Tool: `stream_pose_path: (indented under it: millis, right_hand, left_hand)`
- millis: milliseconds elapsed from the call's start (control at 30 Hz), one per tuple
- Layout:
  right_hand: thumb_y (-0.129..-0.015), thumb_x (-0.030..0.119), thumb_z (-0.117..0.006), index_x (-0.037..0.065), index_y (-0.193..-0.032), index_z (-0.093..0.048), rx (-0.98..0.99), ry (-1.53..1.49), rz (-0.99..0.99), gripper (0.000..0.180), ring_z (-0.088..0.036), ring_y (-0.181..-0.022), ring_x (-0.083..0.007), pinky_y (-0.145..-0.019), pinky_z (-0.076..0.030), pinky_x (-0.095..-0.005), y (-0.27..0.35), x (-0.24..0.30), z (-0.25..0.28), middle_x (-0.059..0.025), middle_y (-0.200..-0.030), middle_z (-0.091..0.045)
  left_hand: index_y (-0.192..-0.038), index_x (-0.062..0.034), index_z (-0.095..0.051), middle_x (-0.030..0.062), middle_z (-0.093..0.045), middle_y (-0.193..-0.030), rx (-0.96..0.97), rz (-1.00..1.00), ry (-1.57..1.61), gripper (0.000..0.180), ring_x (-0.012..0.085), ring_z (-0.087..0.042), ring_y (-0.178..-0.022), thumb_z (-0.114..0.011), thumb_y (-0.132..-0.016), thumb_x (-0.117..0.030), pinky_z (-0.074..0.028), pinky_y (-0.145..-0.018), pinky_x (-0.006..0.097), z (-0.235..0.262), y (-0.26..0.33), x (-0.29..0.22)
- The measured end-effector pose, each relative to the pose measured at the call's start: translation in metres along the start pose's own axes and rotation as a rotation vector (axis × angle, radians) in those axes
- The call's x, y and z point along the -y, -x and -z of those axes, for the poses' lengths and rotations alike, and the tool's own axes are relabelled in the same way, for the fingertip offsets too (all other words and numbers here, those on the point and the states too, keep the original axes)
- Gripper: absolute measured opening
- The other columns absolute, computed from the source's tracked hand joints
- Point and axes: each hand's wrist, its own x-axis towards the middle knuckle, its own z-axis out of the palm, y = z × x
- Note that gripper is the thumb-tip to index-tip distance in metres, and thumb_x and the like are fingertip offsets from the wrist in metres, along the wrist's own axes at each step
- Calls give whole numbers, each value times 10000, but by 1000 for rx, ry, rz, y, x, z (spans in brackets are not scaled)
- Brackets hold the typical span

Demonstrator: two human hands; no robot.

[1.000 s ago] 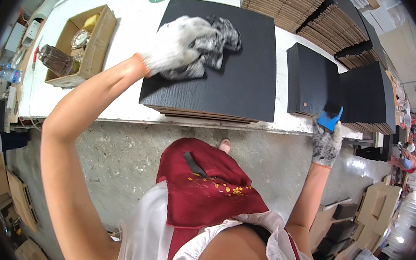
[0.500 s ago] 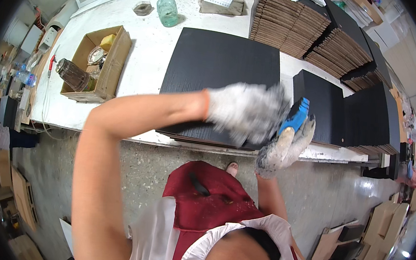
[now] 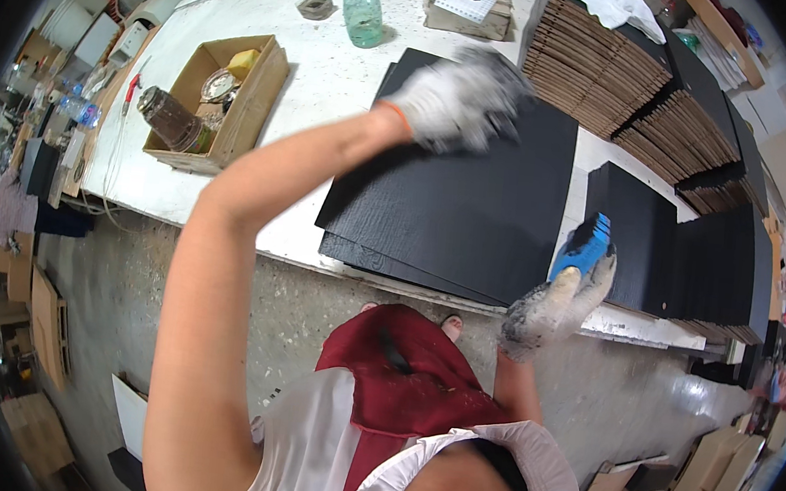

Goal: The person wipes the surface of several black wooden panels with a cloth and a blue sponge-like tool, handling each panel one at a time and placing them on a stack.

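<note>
My left hand, in a white glove with dark-stained fingers, is over the far part of a black board with a grain-like surface. Motion smears its fingers, so I cannot tell whether they hold anything. Under this board lies at least one more, slightly out of line at the near left corner. By the board's near right corner, my right hand wears a blackened glove. It is closed around a small blue hand tool with a black face, whose exact kind is unclear.
To the right stand stacks of smaller black boards; tall stacks with brown edges rise behind. A cardboard box holding a brown jar is on the left. A green bottle and a paper-topped block stand at the back of the white table.
My left hand has swept from beside the right hand to the far part of the board. The right hand still grips the blue tool. The whole view has shifted.
</note>
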Motion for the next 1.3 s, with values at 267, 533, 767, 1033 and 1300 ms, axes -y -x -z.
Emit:
stream_pose_path:
  millis: [267,533,767,1033,1300]
  right_hand:
    - [-929,113,-426,-87,-1427,-241,53,-5,-35,568,-371,-1322,-330,-1128,-259,-418,-6,5,5,-259,-1425,-350]
    - [-968,186,-469,-91,-1420,-258,210,163,-38,570,-379,-1324,-317,-1115,-282,-393,-12,9,6,-265,-1416,-362]
    - [-969,163,-460,-95,-1415,-267,245,202,-54,551,-413,-1286,-286,-1097,-302,-371,-4,12,6,-237,-1385,-394]
    - [-970,168,-459,-97,-1413,-270,237,212,-26,550,-411,-1287,-281,-1092,-310,-372,-4,11,5,-231,-1384,-399]
    - [-952,243,-500,-110,-1355,-375,464,178,4,550,-463,-1240,-275,-1076,-333,-364,-35,20,11,-201,-1358,-463]
  left_hand:
    - [-1286,-85,-547,100,-486,-1389,177,-242,242,516,272,-443,-1308,-582,-829,-322,-328,-1107,472,-24,59,-61]
    - [-1347,-17,-476,183,-485,-1379,-96,310,-21,624,315,-463,-1275,-573,-871,-409,-357,-1078,362,27,28,40]
    - [-1358,-14,-453,187,-451,-1409,-257,366,-25,613,312,-425,-1311,-588,-883,-377,-345,-1096,377,27,95,26]
    - [-1348,-105,-488,123,-405,-1455,-56,-475,152,671,298,-335,-1377,-674,-741,-320,-228,-1153,478,-14,168,-106]
    - [-1292,-101,-537,112,-466,-1403,-34,-187,266,632,268,-383,-1347,-646,-669,-115,-235,-1159,446,-23,171,-148]
